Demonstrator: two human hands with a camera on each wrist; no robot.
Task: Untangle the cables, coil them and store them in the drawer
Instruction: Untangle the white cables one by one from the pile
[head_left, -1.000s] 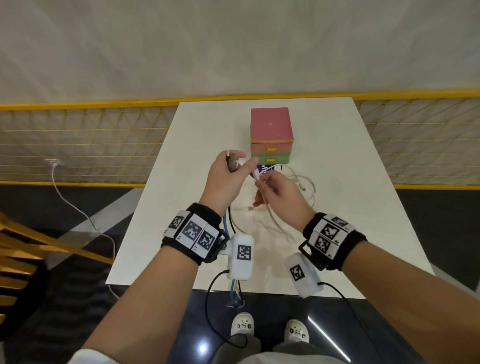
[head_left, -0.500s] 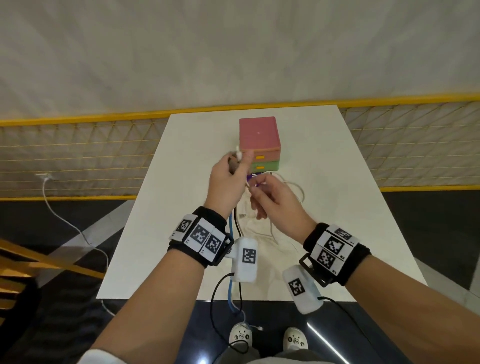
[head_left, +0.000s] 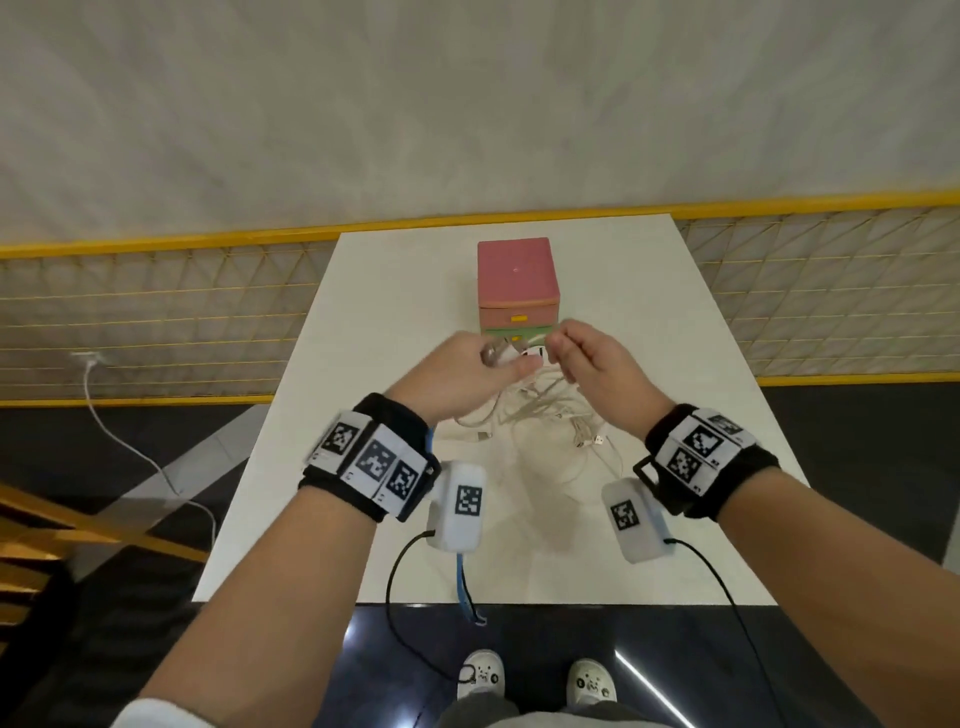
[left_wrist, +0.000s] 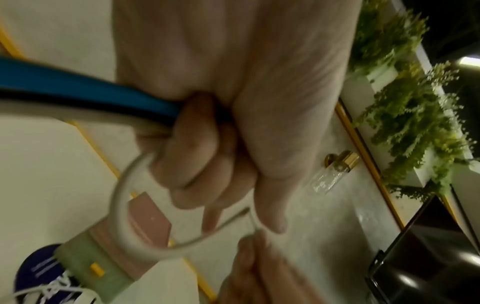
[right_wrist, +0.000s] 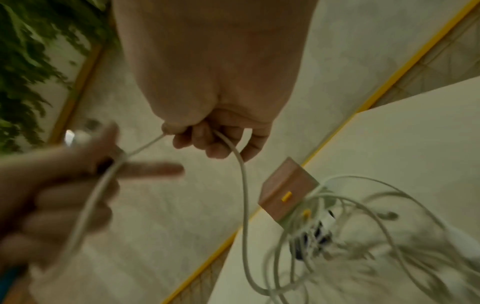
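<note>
Both sets of fingers curled tight: left hand (head_left: 457, 371) w/ cable bundle (left_wrist: 85, 96), right hand (head_left: 597, 364) pinching white cable (right_wrist: 242, 185).

Table (head_left: 363, 291) top: smooth, matt white. Drawer box (head_left: 517, 275): matt plastic. Cables (head_left: 540, 415): smooth white sheathing.

Pink-and-green drawer box (head_left: 518, 291) with yellow handles, white cables (head_left: 540, 415), white table (head_left: 675, 364).

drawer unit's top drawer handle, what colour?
Yellow: the handle on the pink top drawer. Head view shows it best.
</note>
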